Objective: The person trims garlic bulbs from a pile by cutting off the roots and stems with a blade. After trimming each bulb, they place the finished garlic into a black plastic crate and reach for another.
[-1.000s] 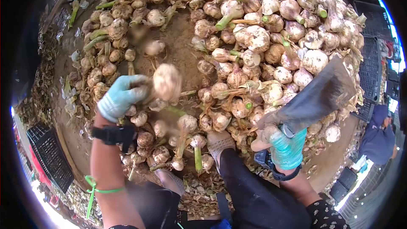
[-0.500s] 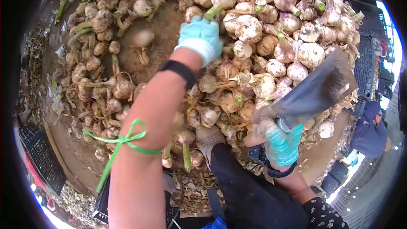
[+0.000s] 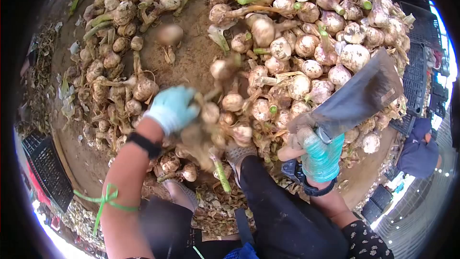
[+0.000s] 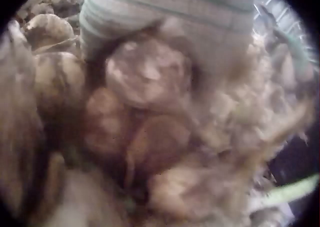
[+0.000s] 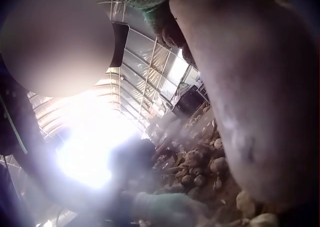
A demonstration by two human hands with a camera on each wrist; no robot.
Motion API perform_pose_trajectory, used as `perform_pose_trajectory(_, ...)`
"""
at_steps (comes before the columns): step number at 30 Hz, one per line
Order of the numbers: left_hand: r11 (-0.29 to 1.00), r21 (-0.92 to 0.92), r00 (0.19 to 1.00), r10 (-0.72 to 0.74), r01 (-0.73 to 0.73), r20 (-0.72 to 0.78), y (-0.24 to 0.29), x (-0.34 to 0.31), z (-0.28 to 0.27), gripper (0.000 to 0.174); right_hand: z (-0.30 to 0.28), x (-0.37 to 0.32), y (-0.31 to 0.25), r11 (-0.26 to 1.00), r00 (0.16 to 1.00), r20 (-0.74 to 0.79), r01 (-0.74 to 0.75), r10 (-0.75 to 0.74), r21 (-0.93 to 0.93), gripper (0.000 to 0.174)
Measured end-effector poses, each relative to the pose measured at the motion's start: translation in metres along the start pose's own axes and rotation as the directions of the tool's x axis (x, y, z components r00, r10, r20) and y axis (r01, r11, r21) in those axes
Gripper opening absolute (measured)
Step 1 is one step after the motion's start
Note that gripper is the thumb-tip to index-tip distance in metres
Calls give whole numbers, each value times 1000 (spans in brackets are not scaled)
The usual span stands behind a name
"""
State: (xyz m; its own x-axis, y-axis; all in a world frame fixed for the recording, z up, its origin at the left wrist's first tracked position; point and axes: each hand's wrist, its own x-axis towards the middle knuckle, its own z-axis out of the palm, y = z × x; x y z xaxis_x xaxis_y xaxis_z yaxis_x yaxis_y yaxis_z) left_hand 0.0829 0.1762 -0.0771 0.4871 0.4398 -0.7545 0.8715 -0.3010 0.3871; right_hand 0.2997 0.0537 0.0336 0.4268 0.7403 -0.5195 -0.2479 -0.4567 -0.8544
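In the head view my left hand (image 3: 175,108), in a pale blue-green glove, sweeps low over garlic bulbs (image 3: 232,102) in front of my feet. Motion blurs its fingers, and one garlic bulb (image 3: 210,113) lies right at the fingertips. Several bulbs (image 4: 147,72) sit under the glove's palm in the left wrist view. My right hand (image 3: 323,160), gloved in teal with the thumb bare, grips a cleaver (image 3: 359,98). Its broad dark blade points up and right over the garlic heap (image 3: 326,50); most of the handle is hidden in the fist.
More garlic with stems (image 3: 122,14) lies at the left on bare soil (image 3: 184,64). Black plastic crates (image 3: 45,163) stand at the left and right edges. Another person (image 3: 419,148) is at the far right. My shoes (image 3: 237,156) stand among bulbs and dry skins.
My left hand reached up into the heap half a second ago, then came back down and left towards my feet. Bulbs beside it have shifted. The right hand and cleaver stay nearly still.
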Motion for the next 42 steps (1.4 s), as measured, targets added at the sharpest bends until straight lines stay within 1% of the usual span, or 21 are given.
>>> perform_pose_trajectory(1, 994, 113, 992, -10, -4, 122, 6, -17, -1, 29, -1, 0, 1, 1000, 1000, -19, 6, -6, 8, 15)
perform_pose_trajectory(3, 946, 233, 930, 280, -225, -239, -16, -33, 28, 26, -1, -1, 1, 1000, 999, -38, 17, -17, 19, 15)
perform_pose_trajectory(5, 946, 236, 950, 265, -223, -164, -16, -31, 25, 26, 0, -3, -2, 1000, 997, -79, 16, -16, -7, 16)
perform_pose_trajectory(6, 926, 331, 979, 138, -180, 148, -3, -30, 11, 29, -2, -4, -4, 1000, 997, -79, 16, -17, -11, 16)
perform_pose_trajectory(7, 886, 431, 901, -36, -171, 432, 13, -30, -7, 33, -5, -4, -5, 1000, 999, -48, -7, 7, -6, 16)
perform_pose_trajectory(8, 895, 434, 787, -196, -100, 585, 36, -30, -32, 41, -8, -5, -6, 999, 999, -19, -32, 32, 1, 16)
perform_pose_trajectory(9, 894, 435, 785, -193, -107, 589, 42, -25, -38, 41, -9, -5, -4, 999, 999, -26, -35, 35, 2, 16)
perform_pose_trajectory(11, 897, 434, 962, -36, -89, 270, 50, -21, -44, 49, -9, -5, 1, 999, 999, -28, -32, 33, 37, 16)
perform_pose_trajectory(12, 934, 346, 996, 74, -87, 50, 53, -17, -39, 53, -8, -4, 3, 999, 999, -28, -27, 28, 39, 16)
perform_pose_trajectory(13, 961, 254, 971, 156, -107, -182, 54, -8, -27, 57, -8, -3, 6, 999, 1000, -25, 16, -17, -41, 21)
perform_pose_trajectory(15, 978, -2, 950, 201, -208, -240, 55, 14, 10, 65, -6, -4, 5, 991, 998, -18, 51, -54, -123, 26)
perform_pose_trajectory(16, 967, 144, 952, 237, -211, -196, 60, 17, 19, 67, -4, -5, -2, 994, 1000, -13, 2, -3, -108, 27)
perform_pose_trajectory(19, 952, 214, 968, 238, -216, -81, 68, 6, 25, 77, -1, -6, 0, 998, 998, -58, -24, 21, -51, 20)
perform_pose_trajectory(20, 944, 224, 959, 267, -241, -96, 59, -4, 29, 73, 1, -5, 1, 1000, 995, -99, 12, -11, 5, 13)
perform_pose_trajectory(21, 932, 281, 973, 217, -230, 75, 52, -13, 30, 63, 2, -5, 0, 1000, 996, -89, 17, -16, 8, 13)
perform_pose_trajectory(29, 816, 387, 902, 363, -430, 236, 39, -51, 78, 42, -5, -4, -5, 998, 994, -96, 59, -60, -16, 17)
perform_pose_trajectory(35, 789, 383, 868, 364, -480, 337, 46, -63, 59, 44, -13, -3, -4, 998, 991, -121, 55, -53, 11, 19)
perform_pose_trajectory(38, 816, 240, 736, 295, -526, 609, 61, -55, 18, 42, -13, 0, -5, 998, 995, -102, 26, -20, 53, 17)
perform_pose_trajectory(39, 813, 243, 733, 294, -529, 613, 65, -47, 7, 42, -14, 0, -4, 995, 994, -107, 17, -7, 94, 15)
perform_pose_trajectory(41, 990, 118, 947, 41, -82, 318, 72, -36, -10, 43, -17, 5, 0, 998, 996, -85, 42, -38, 52, 14)
perform_pose_trajectory(42, 995, 101, 994, 13, -24, 108, 71, -27, -7, 47, -17, 7, 0, 998, 996, -61, 70, -69, 7, 13)
